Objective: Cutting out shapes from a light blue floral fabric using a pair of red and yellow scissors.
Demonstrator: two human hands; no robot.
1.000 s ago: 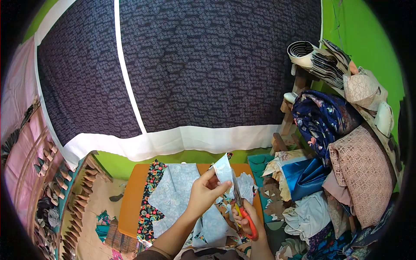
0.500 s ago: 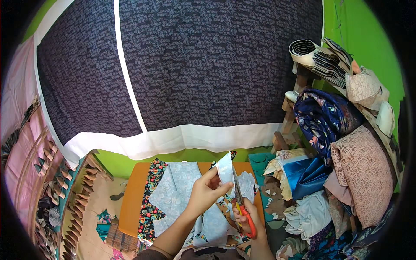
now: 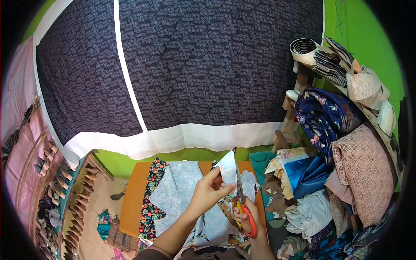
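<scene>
My left hand (image 3: 209, 190) pinches a small pale blue-white fabric piece (image 3: 227, 168) between thumb and fingers, holding it up above the table. In my right hand (image 3: 248, 216) are scissors (image 3: 241, 190) with red and yellow handles, their blades pointing up along the piece's right edge. Whether the blades are parted I cannot tell. Below lie pale patterned fabric pieces (image 3: 178, 175) and a black floral fabric (image 3: 149, 203), spread over an orange-brown table (image 3: 129, 216). A crumpled pale scrap (image 3: 248, 182) rests just right of the blades.
Heaped cloth (image 3: 307, 214) and a blue shiny fabric (image 3: 305, 173) lie to the right, under a shelf with rolled material (image 3: 303, 47). Racks of pointed shoes (image 3: 82, 195) stand at left. A dark patterned curtain (image 3: 208, 65) hangs in front.
The fabric piece has tilted slightly and shifted a little to the right with the scissors. Both hands keep their holds.
</scene>
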